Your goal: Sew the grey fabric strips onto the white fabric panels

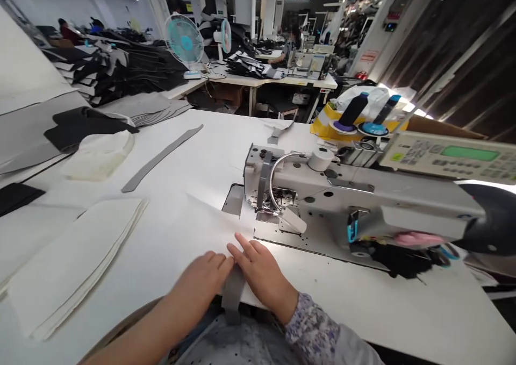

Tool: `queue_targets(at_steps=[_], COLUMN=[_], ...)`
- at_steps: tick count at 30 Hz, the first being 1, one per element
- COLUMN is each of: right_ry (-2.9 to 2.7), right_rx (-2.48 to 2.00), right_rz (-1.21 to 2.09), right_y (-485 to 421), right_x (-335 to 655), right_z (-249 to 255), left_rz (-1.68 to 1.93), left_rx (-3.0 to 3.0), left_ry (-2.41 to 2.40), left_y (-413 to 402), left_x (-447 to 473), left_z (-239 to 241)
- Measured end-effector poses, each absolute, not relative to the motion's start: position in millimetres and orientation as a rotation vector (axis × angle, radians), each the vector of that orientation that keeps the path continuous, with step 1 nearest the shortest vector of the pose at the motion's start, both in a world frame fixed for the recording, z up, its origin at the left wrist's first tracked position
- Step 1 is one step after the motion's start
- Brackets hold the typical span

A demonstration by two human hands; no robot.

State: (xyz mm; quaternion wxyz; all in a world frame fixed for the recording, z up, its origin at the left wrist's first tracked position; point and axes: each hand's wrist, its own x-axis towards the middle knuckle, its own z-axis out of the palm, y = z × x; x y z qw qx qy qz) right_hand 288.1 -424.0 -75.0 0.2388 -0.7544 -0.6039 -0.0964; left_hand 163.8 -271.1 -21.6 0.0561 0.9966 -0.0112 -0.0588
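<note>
At the table's front edge, a grey fabric strip (233, 291) hangs down toward my lap. My left hand (205, 274) has its fingers curled together at the upper end of this strip. Touching it from the other side, my right hand (262, 272) lies with fingers stretched out and spread over the strip's top end. A thin white sheet (215, 220) extends from just beyond my fingertips toward the sewing machine (278, 179). Where the strip meets the white sheet is hidden under my fingers.
Another grey strip (161, 158) lies on the left of the table. Folded white cloth (80, 263) and stacked grey pieces (149, 109) are farther left. Thread cones (351, 113) and a control panel (455, 154) stand at the right. A fan (184, 40) is behind.
</note>
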Motion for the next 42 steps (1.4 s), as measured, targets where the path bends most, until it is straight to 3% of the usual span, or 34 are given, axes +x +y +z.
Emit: queue_targets(at_steps=[7, 13, 19, 27, 33, 42], right_ry=[-1.765, -1.711, -1.572, -1.581, -1.683, -1.670], right_rx=[-2.082, -2.066, -2.113, -2.107, -2.061, -2.069], right_rz=[-0.133, -0.248, -0.238, -0.254, -0.221, -0.284], right_y=[-430, -431, -430, -429, -429, -427], right_x=[292, 289, 289, 290, 290, 290], right_z=[-96, -99, -104, -107, -99, -103], left_rz=[-0.551, -0.065, -0.380, -0.265, -0.198, -0.276], left_rx=[2.541, 2.751, 2.681, 2.650, 2.793, 2.738], left_ry=[-0.063, 0.454, 0.485, 0.452, 0.253, 0.400], left_y=[-260, -195, -179, -181, -188, -199], left_x=[173, 255, 300, 278, 288, 310], left_z=[-18, -35, -32, -5, -18, -29])
